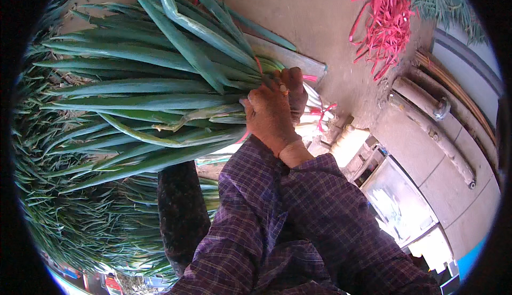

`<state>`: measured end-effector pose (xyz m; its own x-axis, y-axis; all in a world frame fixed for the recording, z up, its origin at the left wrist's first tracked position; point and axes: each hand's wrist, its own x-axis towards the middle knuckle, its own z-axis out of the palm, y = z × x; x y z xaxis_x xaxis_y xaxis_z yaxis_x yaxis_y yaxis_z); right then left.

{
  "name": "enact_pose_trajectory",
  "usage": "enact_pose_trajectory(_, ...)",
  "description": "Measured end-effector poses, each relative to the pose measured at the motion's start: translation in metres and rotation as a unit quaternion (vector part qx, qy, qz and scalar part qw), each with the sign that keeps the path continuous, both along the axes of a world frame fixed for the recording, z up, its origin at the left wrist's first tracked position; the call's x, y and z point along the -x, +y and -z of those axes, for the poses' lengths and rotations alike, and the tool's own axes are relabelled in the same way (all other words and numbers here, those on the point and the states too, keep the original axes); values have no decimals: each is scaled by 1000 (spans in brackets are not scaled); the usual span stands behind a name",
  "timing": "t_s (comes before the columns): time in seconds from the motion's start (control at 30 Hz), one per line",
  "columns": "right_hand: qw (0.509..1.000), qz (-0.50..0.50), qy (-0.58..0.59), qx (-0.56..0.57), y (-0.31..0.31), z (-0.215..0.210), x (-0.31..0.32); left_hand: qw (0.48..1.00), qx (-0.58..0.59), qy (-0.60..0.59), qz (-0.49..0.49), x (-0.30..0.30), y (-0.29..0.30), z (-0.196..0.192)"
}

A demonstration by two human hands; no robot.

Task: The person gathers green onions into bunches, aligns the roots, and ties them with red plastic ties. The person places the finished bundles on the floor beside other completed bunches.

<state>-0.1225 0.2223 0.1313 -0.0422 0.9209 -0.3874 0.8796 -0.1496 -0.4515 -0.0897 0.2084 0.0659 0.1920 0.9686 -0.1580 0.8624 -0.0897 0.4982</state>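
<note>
A large bundle of green onions [154, 84] lies before me, its long green leaves fanning out to the left and its white ends to the right. A red plastic strip [258, 63] passes around the leaves near the stems. My right hand [269, 114] is closed over the strip on top of the bundle. Just beyond it, partly covered by it, my left hand [297, 95] is also closed, with a red strip end showing beside its fingers. My forearms cross, the right over the left. A second red tie [322, 114] circles the white stems.
Loose red strips [381, 20] lie in a heap at the far right, with more green onions [448, 4] behind them. A flat board [304, 63] is under the bundle. Masses of green onions [80, 215] cover the left side. Pipes [432, 129] and a pale box [400, 199] stand at right.
</note>
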Motion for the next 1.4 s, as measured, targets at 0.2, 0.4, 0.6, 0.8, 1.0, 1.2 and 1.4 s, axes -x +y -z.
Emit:
enact_pose_trajectory(0.2,998,-45,-31,-30,-4,10,6,999,34,-25,23,-8,-7,19)
enact_pose_trajectory(0.4,995,-58,-51,60,6,6,6,973,-23,-110,203,11,-53,-1)
enact_pose_trajectory(0.6,997,-33,-76,3,4,3,8,902,308,-86,291,184,12,-161)
enact_pose_trajectory(0.8,971,160,119,-136,-4,26,18,893,-17,68,445,72,111,-66)
enact_pose_trajectory(1.0,920,248,299,50,-17,6,8,782,108,64,610,17,87,30)
enact_pose_trajectory(1.2,999,8,23,-48,-7,12,7,811,467,-349,52,61,130,97)
enact_pose_trajectory(1.4,978,53,183,-84,-15,43,-66,725,473,-475,-157,105,133,9)
